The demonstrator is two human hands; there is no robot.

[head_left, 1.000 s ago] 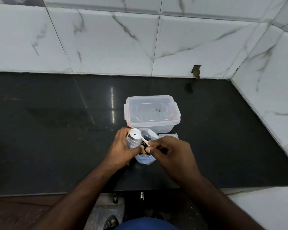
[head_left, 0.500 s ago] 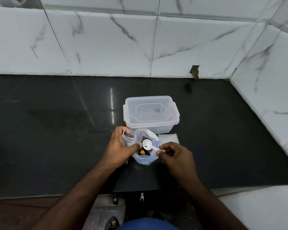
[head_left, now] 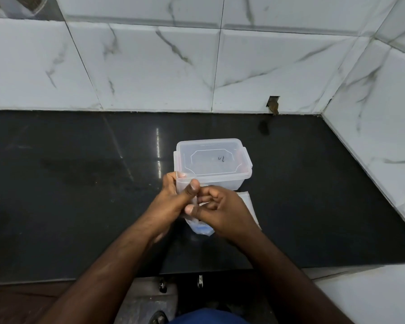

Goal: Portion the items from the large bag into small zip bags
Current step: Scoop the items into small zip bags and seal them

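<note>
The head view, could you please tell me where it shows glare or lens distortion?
Head view: a bright vertical glare streak lies on the black counter left of the lidded plastic container; wide-angle distortion bows the tiled wall and counter edges; the hands look sharp.

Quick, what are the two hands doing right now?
Left hand: gripping a small clear plastic zip bag held upright.
Right hand: fingers curled, pinching the same bag lower down.
</note>
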